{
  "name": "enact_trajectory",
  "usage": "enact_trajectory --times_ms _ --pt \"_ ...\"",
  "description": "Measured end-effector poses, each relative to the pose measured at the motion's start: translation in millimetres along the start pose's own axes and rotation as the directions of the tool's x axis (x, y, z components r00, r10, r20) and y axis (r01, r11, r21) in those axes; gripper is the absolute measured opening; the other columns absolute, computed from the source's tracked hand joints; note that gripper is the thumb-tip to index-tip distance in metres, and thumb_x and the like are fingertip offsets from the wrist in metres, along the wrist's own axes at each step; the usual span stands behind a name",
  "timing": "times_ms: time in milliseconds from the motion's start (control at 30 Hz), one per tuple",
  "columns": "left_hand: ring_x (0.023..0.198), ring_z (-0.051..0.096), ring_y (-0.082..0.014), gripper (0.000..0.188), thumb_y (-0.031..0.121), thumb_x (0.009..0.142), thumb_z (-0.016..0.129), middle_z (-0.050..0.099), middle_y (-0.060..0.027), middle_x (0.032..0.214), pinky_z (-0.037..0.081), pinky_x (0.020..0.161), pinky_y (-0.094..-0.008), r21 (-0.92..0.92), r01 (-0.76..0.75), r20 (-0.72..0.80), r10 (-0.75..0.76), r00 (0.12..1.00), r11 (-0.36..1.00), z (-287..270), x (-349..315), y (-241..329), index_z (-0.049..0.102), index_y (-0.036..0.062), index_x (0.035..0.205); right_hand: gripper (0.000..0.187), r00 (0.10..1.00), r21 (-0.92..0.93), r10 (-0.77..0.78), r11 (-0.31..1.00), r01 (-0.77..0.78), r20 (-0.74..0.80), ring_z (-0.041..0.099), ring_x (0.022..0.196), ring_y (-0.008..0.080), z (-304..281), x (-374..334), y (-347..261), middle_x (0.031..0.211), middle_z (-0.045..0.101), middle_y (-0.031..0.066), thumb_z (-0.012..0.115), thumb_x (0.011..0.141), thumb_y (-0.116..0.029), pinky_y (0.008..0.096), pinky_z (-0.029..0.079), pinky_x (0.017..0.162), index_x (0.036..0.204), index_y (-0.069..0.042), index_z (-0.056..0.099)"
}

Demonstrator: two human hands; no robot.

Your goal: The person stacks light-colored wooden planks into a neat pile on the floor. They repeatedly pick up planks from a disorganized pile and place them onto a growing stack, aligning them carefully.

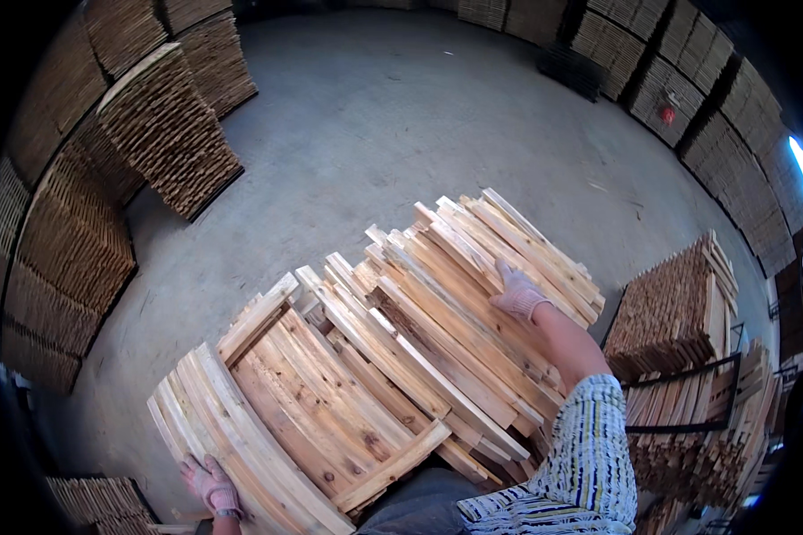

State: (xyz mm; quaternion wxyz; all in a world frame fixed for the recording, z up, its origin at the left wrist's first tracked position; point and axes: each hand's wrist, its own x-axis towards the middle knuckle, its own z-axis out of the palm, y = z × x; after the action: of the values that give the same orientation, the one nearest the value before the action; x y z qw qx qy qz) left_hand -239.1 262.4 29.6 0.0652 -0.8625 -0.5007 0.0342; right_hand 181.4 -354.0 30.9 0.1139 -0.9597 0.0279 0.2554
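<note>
My left hand [210, 486], in a light pink knit glove, lies at the near left edge of a row of pale wooden boards [232, 437]. Its fingers are apart and rest on the outermost board. Farther right, my right hand [517, 292], gloved alike, reaches over a heap of loose wooden planks [446, 303] and touches them with fingers spread. Between the hands, several wide knotty boards [321, 401] lie side by side, with a wooden crosspiece [259, 319] at the far end and another crosspiece [397, 464] at the near end.
A tall stack of boards [174, 129] stands on the grey concrete floor [366, 107] at the far left. More stacked wood [669, 308] is close on the right, beside a dark metal frame [732, 392]. Further stacks [687, 53] line the far right wall.
</note>
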Motion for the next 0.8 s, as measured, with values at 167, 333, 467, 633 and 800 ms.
enact_trajectory --times_ms 167,333,467,633,800 --pt "0.136 0.039 -0.0435 0.068 0.051 0.098 0.044 0.04 -0.0277 0.15 0.03 0.112 -0.0518 0.014 0.019 -0.005 -0.019 1.0 1.0 -8.1 -5.8 8.3 0.044 0.0024 0.145 0.099 0.935 0.686 -0.34 0.658 0.31 -0.096 0.045 0.137 0.0271 -42.4 -93.9 -61.1 0.151 0.044 0.0188 0.078 0.079 -0.02 0.0359 0.035 0.115 0.158 -0.003 0.021" --pt "0.139 0.038 -0.0411 0.07 0.056 0.097 0.044 0.04 -0.0253 0.152 0.03 0.113 -0.0528 0.089 0.047 -0.094 -0.039 0.995 0.995 30.1 6.4 -8.4 0.044 0.007 0.147 0.089 0.799 0.924 -0.526 0.063 0.377 -0.29 0.056 0.121 0.0205 -72.6 -190.4 -165.2 0.133 0.056 0.0126 0.08 0.081 -0.014 0.034 0.049 0.102 0.153 -0.002 0.029" --pt "0.143 0.033 -0.041 0.07 0.057 0.096 0.045 0.036 -0.0241 0.155 0.026 0.115 -0.0568 0.033 0.09 -0.067 -0.088 0.994 0.995 24.5 -0.3 -4.8 0.043 0.0102 0.148 0.077 0.687 0.917 -0.638 -0.082 0.39 -0.349 0.058 0.114 0.0172 -62.4 -238.6 -233.8 0.124 0.059 0.0074 0.082 0.081 -0.012 0.0334 0.052 0.096 0.144 -0.004 0.038" --pt "0.147 0.027 -0.0394 0.071 0.058 0.095 0.045 0.031 -0.0218 0.159 0.021 0.117 -0.0566 -0.052 0.103 0.017 -0.103 0.995 0.993 -17.3 -3.5 14.2 0.041 0.0136 0.15 0.079 0.616 0.797 -0.637 0.005 0.604 -0.464 0.059 0.111 0.017 82.5 -229.1 -258.2 0.124 0.058 0.0073 0.082 0.082 -0.01 0.0329 0.053 0.093 0.145 -0.006 0.035" --pt "0.15 0.022 -0.0387 0.072 0.059 0.095 0.043 0.028 -0.0211 0.161 0.014 0.12 -0.0556 -0.101 0.097 0.024 -0.095 0.995 0.99 -17.7 -7.6 11.3 0.04 0.0129 0.15 0.084 0.741 0.886 -0.548 0.001 0.463 -0.387 0.057 0.112 0.0169 133.1 -222.3 -300.6 0.13 0.053 0.0087 0.078 0.085 -0.011 0.0326 0.053 0.092 0.151 -0.006 0.027"
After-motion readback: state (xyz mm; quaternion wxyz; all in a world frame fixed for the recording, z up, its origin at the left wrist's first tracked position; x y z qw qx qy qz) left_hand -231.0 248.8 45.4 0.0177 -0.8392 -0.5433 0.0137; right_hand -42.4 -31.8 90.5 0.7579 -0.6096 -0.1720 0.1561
